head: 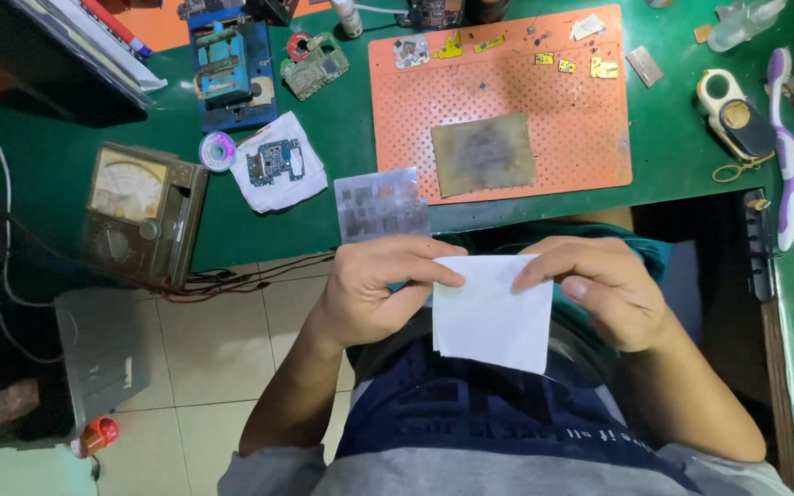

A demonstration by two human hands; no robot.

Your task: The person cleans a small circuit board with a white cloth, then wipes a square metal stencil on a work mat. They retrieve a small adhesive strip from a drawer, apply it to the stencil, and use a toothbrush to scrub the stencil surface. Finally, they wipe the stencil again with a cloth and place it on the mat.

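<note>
I see both hands pinching a white paper square [492, 312] by its top corners: the left hand [374, 289] also holds a grey metal stencil [381, 204], partly hidden behind its fingers, and the right hand [604, 289] covers the other corner. The sheet hangs downward over the lap, just below the green desk [673, 138] edge.

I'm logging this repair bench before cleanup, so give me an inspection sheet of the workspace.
Surface: green desk with orange perforated mat.
Job's things: white paper held over the lap; metal stencil at the desk edge.
Clutter: circuit board on a tissue, blue holder, meter, toothbrush.
Hands: left hand and right hand pinch the paper's top edge.
Cables: red and black leads by the meter.
Surroundings: tiled floor.
</note>
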